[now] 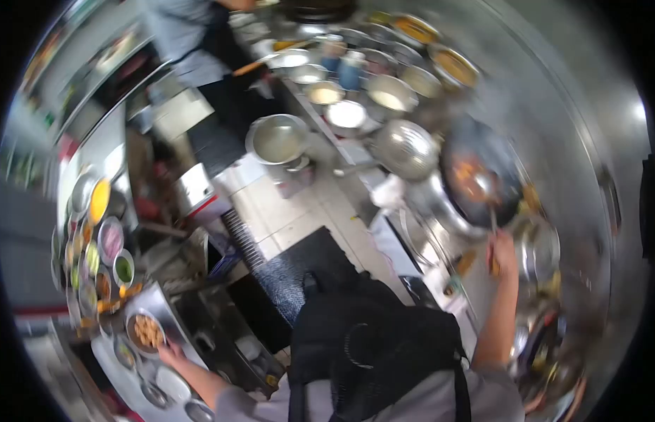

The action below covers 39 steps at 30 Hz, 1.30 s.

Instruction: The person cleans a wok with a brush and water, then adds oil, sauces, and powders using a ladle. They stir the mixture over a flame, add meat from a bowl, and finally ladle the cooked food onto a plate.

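Bowl (131, 337) rim: left hand (171, 353) | ladle (486, 184) in wok (509, 163): right hand (502, 253) | floor (271, 204) between

Ladle (492, 214) gripped in R hand (503, 253), its head in wok (507, 176) w/ reddish-orange food (467, 171); strainer (406, 149) set just beside wok. Bowl (145, 332) w/ light-brown chunks held at rim by L hand (171, 353), near metal tabletop (153, 301).

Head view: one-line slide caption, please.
Right hand holds a ladle in the wok; left hand at the rim of a bowl of food chunks.
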Tool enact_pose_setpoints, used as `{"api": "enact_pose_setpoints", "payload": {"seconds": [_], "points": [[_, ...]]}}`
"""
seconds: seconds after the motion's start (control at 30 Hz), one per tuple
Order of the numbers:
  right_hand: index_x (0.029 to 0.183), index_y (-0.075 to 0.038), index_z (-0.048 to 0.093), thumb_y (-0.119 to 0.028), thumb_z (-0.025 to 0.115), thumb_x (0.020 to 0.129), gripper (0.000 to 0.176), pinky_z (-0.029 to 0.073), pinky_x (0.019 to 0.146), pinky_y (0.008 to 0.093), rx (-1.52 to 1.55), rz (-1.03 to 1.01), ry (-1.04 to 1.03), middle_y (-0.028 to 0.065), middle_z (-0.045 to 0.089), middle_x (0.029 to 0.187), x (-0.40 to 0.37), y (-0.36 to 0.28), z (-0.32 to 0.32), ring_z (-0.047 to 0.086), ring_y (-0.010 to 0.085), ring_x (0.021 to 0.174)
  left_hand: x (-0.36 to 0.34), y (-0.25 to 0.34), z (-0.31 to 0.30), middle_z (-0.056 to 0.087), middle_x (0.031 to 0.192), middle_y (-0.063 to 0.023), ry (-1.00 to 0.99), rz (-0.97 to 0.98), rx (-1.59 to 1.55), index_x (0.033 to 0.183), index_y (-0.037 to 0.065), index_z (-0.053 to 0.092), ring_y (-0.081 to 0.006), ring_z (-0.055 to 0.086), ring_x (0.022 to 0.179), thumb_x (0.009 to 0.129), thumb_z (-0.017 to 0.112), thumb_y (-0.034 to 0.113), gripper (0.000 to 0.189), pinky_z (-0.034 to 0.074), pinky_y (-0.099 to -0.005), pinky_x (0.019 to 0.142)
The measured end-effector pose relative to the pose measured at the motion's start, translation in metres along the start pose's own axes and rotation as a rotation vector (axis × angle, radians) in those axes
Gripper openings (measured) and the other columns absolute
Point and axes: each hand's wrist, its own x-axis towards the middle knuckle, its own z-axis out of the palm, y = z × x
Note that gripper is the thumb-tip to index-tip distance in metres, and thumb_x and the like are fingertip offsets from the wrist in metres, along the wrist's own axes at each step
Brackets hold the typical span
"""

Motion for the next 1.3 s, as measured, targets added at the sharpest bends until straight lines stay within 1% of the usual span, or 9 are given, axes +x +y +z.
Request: {"api": "enact_pose_setpoints", "payload": {"seconds": [0.07,0.17,0.3,0.37,0.43,0.5,0.63,0.83,1.3], "points": [[0.073,-0.010,0.052,-0.027,0.058,0.096,0.029,0.037,0.035,0.0254,0.472,0.287,-0.108,0.0000,0.052,0.054,0.016,-0.012,-0.036,0.045,0.0095,0.039,-0.095,-0.001,0.052,0.061,0.112,-0.0232,-0.033,0.080,0.209,0.113,-0.018,0.055,-0.0333,0.063,0.100,0.089,0.053,0.004,0.033,0.056,-0.0420,0.092],[0.100,-0.007,0.058,-0.028,0.062,0.095,0.021,0.041,0.039,0.0244,1.245,0.367,-0.356,0.0022,0.055,0.061,0.087,0.067,-0.053,0.050,0.0093,0.046,-0.132,-0.037,0.079,0.063,0.106,-0.0205,-0.322,0.016,0.346,0.103,-0.015,0.060,-0.0288,0.063,0.095,0.090,0.053,0.008,0.027,0.055,-0.0376,0.086],[0.145,-0.006,0.038,-0.018,0.059,0.095,0.056,0.047,0.043,0.0290,-0.676,-0.442,0.524,0.0047,0.055,0.065,0.082,0.128,0.023,0.056,0.0119,0.053,-0.227,-0.099,0.153,0.063,0.096,-0.0094,-0.617,-0.157,0.427,0.108,0.000,0.059,-0.0178,0.060,0.087,0.090,0.056,0.008,0.019,0.049,-0.0325,0.069],[0.144,-0.006,0.039,-0.017,0.058,0.095,0.054,0.046,0.042,0.0292,-0.685,-0.516,0.519,0.0044,0.055,0.064,0.025,0.127,0.031,0.055,0.0119,0.051,-0.315,-0.124,0.209,0.064,0.103,-0.0089,-0.803,-0.278,0.449,0.105,0.001,0.061,-0.0183,0.061,0.088,0.091,0.056,0.009,0.017,0.049,-0.0373,0.072],[0.144,-0.005,0.040,-0.017,0.058,0.095,0.053,0.045,0.040,0.0294,-0.687,-0.586,0.521,0.0041,0.054,0.064,-0.003,0.078,0.013,0.055,0.0120,0.049,-0.417,-0.175,0.274,0.063,0.112,-0.0047,-1.323,0.342,1.187,0.113,0.001,0.060,-0.0199,0.062,0.100,0.086,0.063,0.002,0.028,0.050,-0.0416,0.085],[0.144,-0.005,0.040,-0.017,0.057,0.095,0.054,0.042,0.039,0.0293,0.468,0.147,-0.084,0.0037,0.054,0.063,-0.015,0.026,-0.013,0.053,0.0122,0.045,-0.504,-0.216,0.322,0.059,0.122,-0.0118,-1.309,-0.458,0.575,0.127,0.000,0.051,-0.0246,0.059,0.112,0.085,0.059,-0.003,0.042,0.051,-0.0413,0.092],[0.146,-0.008,0.038,-0.018,0.059,0.094,0.057,0.047,0.044,0.0319,0.347,0.090,0.033,0.0077,0.058,0.066,0.038,0.065,-0.008,0.056,0.0178,0.049,-0.675,-0.275,0.382,0.058,0.122,-0.0153,-1.580,-0.540,0.580,0.126,-0.002,0.049,-0.0262,0.060,0.110,0.086,0.053,-0.001,0.040,0.055,-0.0405,0.083],[0.140,-0.023,0.049,0.001,0.057,0.079,0.065,0.052,0.074,0.0504,-0.554,-0.204,0.351,0.0228,0.063,0.097,0.011,0.117,-0.066,0.064,0.0431,0.080,-0.825,-0.384,0.431,0.056,0.112,-0.0227,-1.843,0.914,0.481,0.093,-0.003,0.056,-0.0406,0.055,0.108,0.073,0.057,-0.005,0.020,0.048,-0.0420,0.090],[0.134,-0.022,0.056,0.002,0.058,0.083,0.057,0.053,0.070,0.0471,-0.705,-0.172,0.303,0.0162,0.062,0.094,-0.062,0.098,-0.128,0.065,0.0378,0.079,-0.893,-0.415,0.444,0.055,0.116,-0.0211,-2.031,1.171,0.306,0.086,0.001,0.050,-0.0401,0.060,0.097,0.073,0.059,-0.005,0.017,0.050,-0.0448,0.082]]}}
